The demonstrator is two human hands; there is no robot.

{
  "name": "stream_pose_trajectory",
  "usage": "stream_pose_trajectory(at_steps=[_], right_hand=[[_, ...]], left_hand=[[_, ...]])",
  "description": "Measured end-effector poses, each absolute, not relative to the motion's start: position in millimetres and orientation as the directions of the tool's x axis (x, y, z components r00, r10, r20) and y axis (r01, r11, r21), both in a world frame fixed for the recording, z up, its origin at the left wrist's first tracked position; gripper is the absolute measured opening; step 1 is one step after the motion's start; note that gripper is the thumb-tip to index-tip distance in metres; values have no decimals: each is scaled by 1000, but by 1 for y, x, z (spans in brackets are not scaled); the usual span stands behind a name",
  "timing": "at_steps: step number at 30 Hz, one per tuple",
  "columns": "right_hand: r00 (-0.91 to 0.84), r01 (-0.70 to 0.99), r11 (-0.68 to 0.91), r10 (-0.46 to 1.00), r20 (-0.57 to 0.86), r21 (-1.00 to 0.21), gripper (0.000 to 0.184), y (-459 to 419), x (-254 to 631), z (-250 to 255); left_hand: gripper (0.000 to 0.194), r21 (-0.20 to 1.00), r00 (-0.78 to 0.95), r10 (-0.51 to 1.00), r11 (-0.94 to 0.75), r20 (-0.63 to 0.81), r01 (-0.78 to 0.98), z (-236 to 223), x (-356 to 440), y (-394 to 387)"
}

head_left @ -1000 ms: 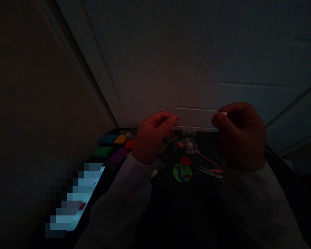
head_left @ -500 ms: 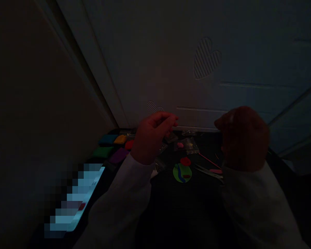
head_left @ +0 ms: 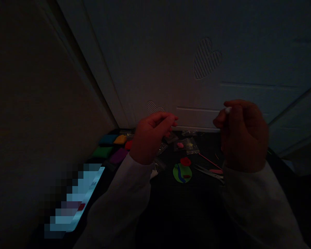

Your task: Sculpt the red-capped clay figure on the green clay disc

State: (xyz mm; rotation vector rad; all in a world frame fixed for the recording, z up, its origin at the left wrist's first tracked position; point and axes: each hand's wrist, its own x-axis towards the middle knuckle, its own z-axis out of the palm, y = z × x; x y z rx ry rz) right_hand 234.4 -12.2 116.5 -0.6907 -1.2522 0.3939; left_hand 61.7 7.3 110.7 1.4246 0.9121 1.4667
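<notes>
Raised over the dark table, my right hand [head_left: 246, 140] pinches a small white lump [head_left: 228, 110], perhaps modelling clay, between thumb and fingers. My left hand [head_left: 152, 136] is held up to its left, thumb and fingertips pressed together; whatever they grip, if anything, is hidden. Below and between the hands lies a flat green disc [head_left: 186, 170] with a blue wavy strip [head_left: 180, 173] and a dark red piece [head_left: 187, 176] on it. A red piece [head_left: 185, 161] touches its upper edge. Scissors [head_left: 209, 172] lie partly open under my right hand.
Blue [head_left: 109, 139], yellow [head_left: 120, 139], green [head_left: 103, 152] and purple [head_left: 119, 155] packs lie at the left. A lit screen [head_left: 86, 197], partly pixelated, is nearer me. Behind my hands are small clear bags [head_left: 192, 146] and a thin pink stick [head_left: 209, 160]. A white panel [head_left: 171, 69] rises behind the table.
My right hand turned so its back hid the white lump, then turned back and shows it again between the fingers. My left hand has stayed nearly still.
</notes>
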Motion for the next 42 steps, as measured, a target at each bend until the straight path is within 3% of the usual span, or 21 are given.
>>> stream_pose_trajectory(at_steps=[2,6,12,17,19,23,27,32,39,42], right_hand=[[302,133,727,617,726,-674,4,-14,235,118],[305,173,725,604,737,-666,20,-16,234,118],[340,204,675,630,698,-709,16,-16,233,118],[330,130,660,675,660,-740,35,-22,234,125],[333,131,672,662,671,-729,32,-22,234,126],[330,99,686,661,674,-721,5,-18,235,121],[315,81,662,692,649,-745,18,-16,236,117],[288,29,695,682,672,-718,19,-15,236,119],[366,225,701,584,725,-677,8,-16,233,119],[378,246,690,579,722,-681,14,-17,235,118]], left_hand=[[14,928,39,931,-358,364,-106,110,61,8],[13,925,44,928,-362,369,-116,110,60,8],[13,928,30,933,-354,360,-117,110,60,8],[12,924,34,929,-361,368,-126,110,59,7],[12,925,36,929,-364,369,-111,111,59,7],[13,928,34,930,-360,365,-98,111,59,7],[14,927,30,931,-359,364,-108,112,60,6],[14,927,24,931,-360,364,-99,112,59,4],[15,933,18,934,-356,357,-60,114,58,4],[15,931,24,932,-358,361,-73,114,58,4]])
